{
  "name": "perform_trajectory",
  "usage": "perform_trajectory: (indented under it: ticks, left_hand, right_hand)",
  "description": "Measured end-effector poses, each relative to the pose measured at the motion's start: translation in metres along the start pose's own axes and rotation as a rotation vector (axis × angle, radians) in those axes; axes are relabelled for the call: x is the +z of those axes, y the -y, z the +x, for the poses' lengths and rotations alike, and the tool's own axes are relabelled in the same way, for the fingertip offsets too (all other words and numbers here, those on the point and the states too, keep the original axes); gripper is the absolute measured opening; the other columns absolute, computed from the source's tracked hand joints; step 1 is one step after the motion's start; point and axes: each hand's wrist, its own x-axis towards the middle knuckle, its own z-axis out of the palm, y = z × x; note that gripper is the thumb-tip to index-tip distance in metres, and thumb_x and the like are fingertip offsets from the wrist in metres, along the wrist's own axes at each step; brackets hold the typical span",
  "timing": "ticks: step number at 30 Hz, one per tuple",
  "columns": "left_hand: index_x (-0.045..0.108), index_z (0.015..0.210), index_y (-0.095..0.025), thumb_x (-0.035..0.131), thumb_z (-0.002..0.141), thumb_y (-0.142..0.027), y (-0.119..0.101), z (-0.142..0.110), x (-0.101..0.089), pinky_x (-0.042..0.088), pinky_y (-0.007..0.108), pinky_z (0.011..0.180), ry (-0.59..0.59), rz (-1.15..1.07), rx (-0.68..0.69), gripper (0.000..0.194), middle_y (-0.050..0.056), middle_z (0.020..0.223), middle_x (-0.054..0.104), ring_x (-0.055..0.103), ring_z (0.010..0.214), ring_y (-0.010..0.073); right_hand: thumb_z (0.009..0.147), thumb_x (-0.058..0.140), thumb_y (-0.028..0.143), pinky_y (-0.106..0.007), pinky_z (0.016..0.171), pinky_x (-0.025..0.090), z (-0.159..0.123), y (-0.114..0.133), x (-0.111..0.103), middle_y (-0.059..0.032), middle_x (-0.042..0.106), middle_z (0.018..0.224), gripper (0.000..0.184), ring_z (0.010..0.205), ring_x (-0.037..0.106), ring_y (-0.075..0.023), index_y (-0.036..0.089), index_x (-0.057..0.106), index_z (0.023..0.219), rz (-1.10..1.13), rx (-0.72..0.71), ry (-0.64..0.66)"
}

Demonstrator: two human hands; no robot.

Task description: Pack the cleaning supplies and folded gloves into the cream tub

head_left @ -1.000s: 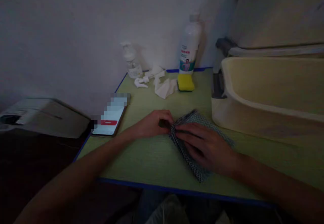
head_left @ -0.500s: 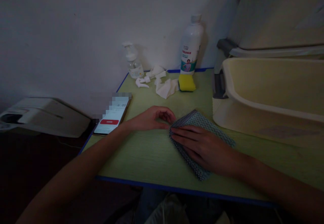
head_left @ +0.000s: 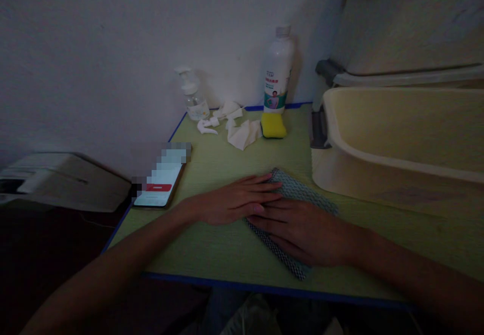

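A folded cleaning cloth, blue-green with a dark checked border, lies on the green tabletop in front of me. My right hand rests flat across it, fingers stretched out to the left. From the left, my left hand lies palm down with its fingers extended over the cloth's upper left edge. Its thumb meets the fingertips of my right hand. Both hands cover much of the cloth's middle and left side.
Behind the cloth sit a yellow sponge, crumpled tissue, a white spray nozzle, a clear pump bottle and a white bottle. A phone lies left; a cream bin stands right.
My left hand has moved from a curled pose at the cloth's left corner to lying flat on it. My right hand still rests on the cloth. The view has shifted slightly.
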Motion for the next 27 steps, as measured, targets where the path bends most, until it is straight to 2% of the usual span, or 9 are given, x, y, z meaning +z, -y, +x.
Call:
perform_trajectory:
  ticks: [3,7,11,14,16,18,19,24,27]
  left_hand:
    - [0.027,0.143,-0.013,0.024,0.098,-0.038,-0.002,-0.002,0.002,-0.001,0.037,0.116,0.026,0.165,-0.016,0.051,0.006,0.154,0.017,-0.001,0.143,0.0146]
    - [0.018,0.145,-0.015,0.027,0.096,-0.048,-0.005,-0.006,0.005,0.000,0.039,0.116,0.093,0.292,-0.027,0.060,0.008,0.154,0.012,0.000,0.143,0.0171]
    - [0.015,0.146,-0.013,0.030,0.093,-0.053,-0.007,-0.007,0.009,0.002,0.040,0.115,0.103,0.393,-0.064,0.068,0.011,0.154,0.014,0.001,0.143,0.0195]
    - [0.016,0.145,-0.014,0.031,0.093,-0.052,-0.009,-0.008,0.012,0.004,0.041,0.115,0.098,0.466,-0.082,0.067,0.011,0.154,0.013,0.003,0.143,0.0198]
    - [0.017,0.145,-0.016,0.034,0.093,-0.049,-0.012,-0.011,0.015,0.006,0.041,0.115,0.077,0.508,-0.094,0.064,0.010,0.155,0.012,0.003,0.143,0.0202]
    - [0.019,0.145,-0.019,0.037,0.093,-0.046,-0.015,-0.016,0.020,0.007,0.042,0.115,0.056,0.539,-0.110,0.061,0.010,0.155,0.011,0.004,0.143,0.0214]
    - [0.019,0.145,-0.020,0.040,0.093,-0.045,-0.018,-0.018,0.022,0.008,0.042,0.115,0.046,0.552,-0.120,0.061,0.011,0.155,0.011,0.004,0.143,0.0222]
    - [0.018,0.145,-0.023,0.048,0.089,-0.046,-0.038,-0.031,0.036,0.013,0.047,0.114,0.025,0.583,-0.195,0.068,0.015,0.154,0.011,0.005,0.142,0.0269]
    - [0.016,0.145,-0.022,0.054,0.083,-0.052,-0.052,-0.039,0.044,0.016,0.052,0.112,0.038,0.590,-0.245,0.079,0.018,0.153,0.009,0.006,0.142,0.0307]
  right_hand:
    - [0.092,0.036,0.018,-0.037,0.098,0.043,0.000,-0.001,-0.002,-0.0126,0.060,0.124,0.039,0.115,0.054,-0.0209,0.006,0.052,0.126,0.025,-0.077,0.049]
    - [0.093,0.037,0.018,-0.035,0.095,0.046,0.001,0.001,-0.003,-0.0101,0.062,0.121,0.037,0.110,0.057,-0.0193,0.008,0.052,0.125,0.020,-0.097,0.059]
    - [0.094,0.035,0.016,-0.035,0.088,0.050,-0.001,0.011,0.000,-0.0104,0.067,0.110,0.034,0.100,0.062,-0.0196,0.009,0.058,0.117,-0.066,0.008,-0.008]
    - [0.093,0.044,0.023,-0.038,0.094,0.048,-0.010,0.021,-0.002,-0.0137,0.063,0.118,0.032,0.111,0.057,-0.0231,0.008,0.059,0.117,-0.106,0.098,-0.015]
    - [0.088,0.054,0.039,-0.041,0.101,0.041,-0.019,0.027,-0.006,-0.0179,0.051,0.133,0.053,0.125,0.045,-0.0277,0.005,0.050,0.128,-0.084,0.102,0.059]
    - [0.081,0.056,0.054,-0.045,0.105,0.036,-0.029,0.032,-0.011,-0.0206,0.038,0.142,0.077,0.131,0.036,-0.0311,0.003,0.039,0.136,-0.048,0.108,0.150]
    - [0.079,0.056,0.058,-0.047,0.106,0.035,-0.034,0.034,-0.013,-0.0215,0.035,0.143,0.083,0.132,0.035,-0.0319,0.002,0.036,0.138,-0.034,0.115,0.182]
    - [0.080,0.061,0.049,-0.044,0.110,0.030,-0.050,0.044,-0.008,-0.0181,0.028,0.146,0.081,0.135,0.030,-0.0279,0.006,0.031,0.141,-0.024,0.151,0.180]
    - [0.080,0.061,0.047,-0.040,0.110,0.030,-0.053,0.050,-0.002,-0.0166,0.027,0.147,0.080,0.135,0.030,-0.0268,0.005,0.031,0.141,-0.057,0.102,0.179]
